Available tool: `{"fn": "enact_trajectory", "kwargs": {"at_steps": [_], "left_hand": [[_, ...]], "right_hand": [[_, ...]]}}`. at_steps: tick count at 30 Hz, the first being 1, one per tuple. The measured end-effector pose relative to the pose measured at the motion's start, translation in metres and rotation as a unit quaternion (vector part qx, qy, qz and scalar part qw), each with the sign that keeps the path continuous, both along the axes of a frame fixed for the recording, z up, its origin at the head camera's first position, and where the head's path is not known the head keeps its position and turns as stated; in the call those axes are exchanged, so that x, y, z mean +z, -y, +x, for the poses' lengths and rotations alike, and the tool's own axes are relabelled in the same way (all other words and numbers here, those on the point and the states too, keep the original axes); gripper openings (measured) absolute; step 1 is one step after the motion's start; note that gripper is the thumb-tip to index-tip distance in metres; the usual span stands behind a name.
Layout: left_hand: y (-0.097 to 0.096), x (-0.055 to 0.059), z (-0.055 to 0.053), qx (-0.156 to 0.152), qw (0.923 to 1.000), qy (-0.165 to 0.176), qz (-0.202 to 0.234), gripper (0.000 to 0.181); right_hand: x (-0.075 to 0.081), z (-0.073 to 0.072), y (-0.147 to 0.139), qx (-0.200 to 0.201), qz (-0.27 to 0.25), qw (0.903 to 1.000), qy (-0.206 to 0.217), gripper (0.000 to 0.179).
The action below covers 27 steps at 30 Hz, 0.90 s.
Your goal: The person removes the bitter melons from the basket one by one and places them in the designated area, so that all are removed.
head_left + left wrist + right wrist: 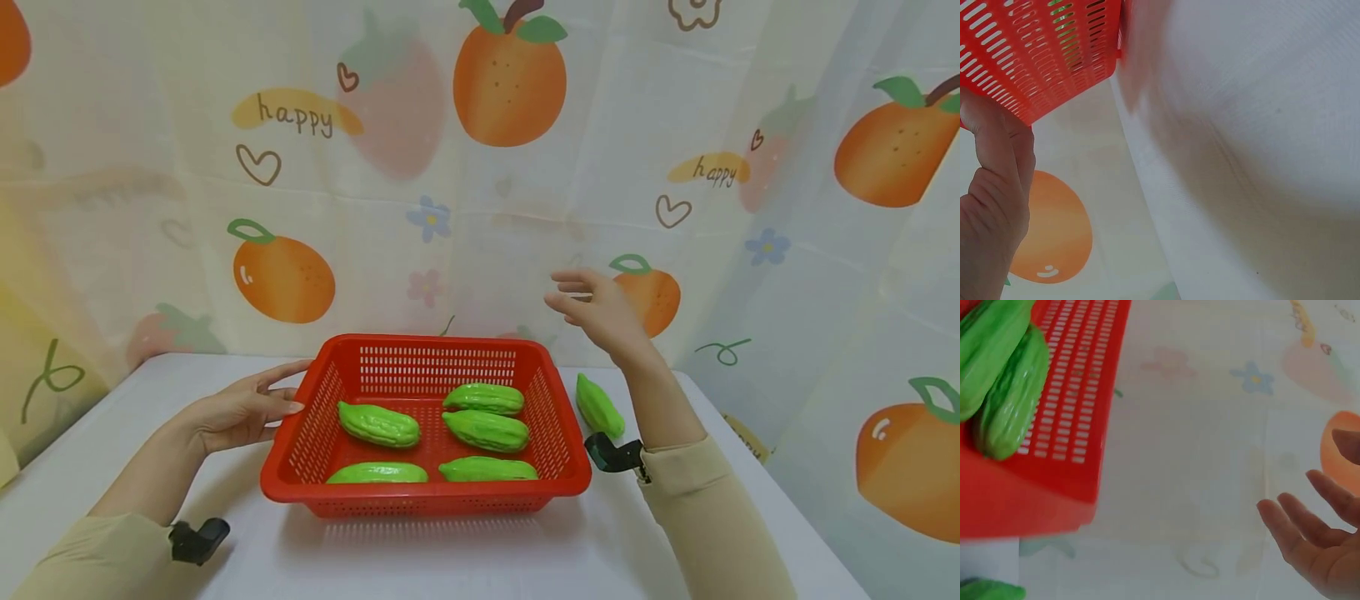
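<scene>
A red plastic basket [427,492] with slotted walls holds several green bitter melons [486,432]. My left hand [238,410] grips the basket's left rim, the thumb near the top edge. In the left wrist view, the left hand [994,181] is against the slotted wall, its fingertips hidden. Raised beyond the basket's right back corner, my right hand [592,308] holds nothing, its fingers loosely bent. The right wrist view shows that hand [1322,540] with fingers apart. Another bitter melon [600,407] lies on the table right of the basket, beneath the right forearm.
A white-covered table [420,567] bears the basket. Behind it hangs a pale curtain [495,225] printed with oranges, hearts and flowers, which also closes off the right side. A black wrist mount [615,454] on the right arm hangs near the basket's right edge.
</scene>
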<state>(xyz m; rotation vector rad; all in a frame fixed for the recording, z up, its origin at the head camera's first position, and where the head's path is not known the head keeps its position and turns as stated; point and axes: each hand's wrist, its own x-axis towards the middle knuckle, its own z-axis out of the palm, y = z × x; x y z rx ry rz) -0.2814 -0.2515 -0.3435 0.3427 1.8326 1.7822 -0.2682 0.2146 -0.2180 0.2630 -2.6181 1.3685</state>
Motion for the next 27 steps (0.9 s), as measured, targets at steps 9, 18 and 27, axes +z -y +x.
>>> {"fn": "enact_trajectory", "kwargs": {"at_steps": [9,18,27], "left_hand": [[0.001,0.000,0.000,-0.010,0.9999,0.002,0.013,0.081],[0.000,0.001,0.000,-0.011,0.9999,0.002,0.010,0.084],[0.001,0.000,0.000,-0.011,0.9999,0.000,0.010,0.084]], "right_hand": [[0.000,-0.013,0.039,0.074,-0.066,0.9949,-0.015,0.043],[-0.007,-0.022,0.073,0.110,-0.080,0.9907,0.001,0.041],[-0.018,-0.030,0.103,0.143,-0.079,0.9857,0.042,0.039]]}}
